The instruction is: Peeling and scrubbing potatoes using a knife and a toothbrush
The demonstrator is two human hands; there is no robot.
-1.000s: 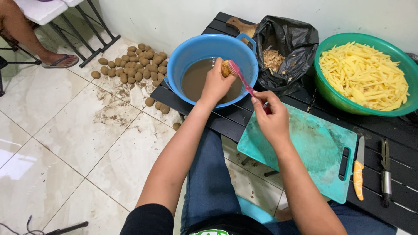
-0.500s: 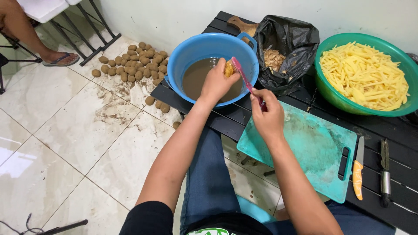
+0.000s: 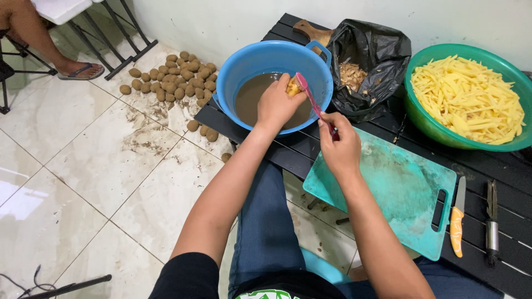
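Observation:
My left hand [image 3: 277, 104] grips a partly peeled yellow potato [image 3: 292, 87] over the blue basin [image 3: 244, 66], which holds muddy brown water. My right hand [image 3: 339, 147] holds a pink-handled peeler [image 3: 311, 101] whose head rests against the potato. Both hands hover above the basin's near right rim. A teal cutting board [image 3: 399, 188] lies just below my right hand on the black slatted table [image 3: 499, 243].
A black bag [image 3: 382, 50] with peels stands behind the basin. A green bowl [image 3: 438, 133] full of cut potato strips sits at the right. An orange-handled knife [image 3: 457, 218] and a metal tool [image 3: 491, 221] lie beside the board. Unpeeled potatoes [image 3: 174, 80] are heaped on the tiled floor; a person's sandalled foot [image 3: 83, 69] is at far left.
The potato has turned slightly in my left hand, and the peeler has stroked along it. My right hand shifted a little toward the basin.

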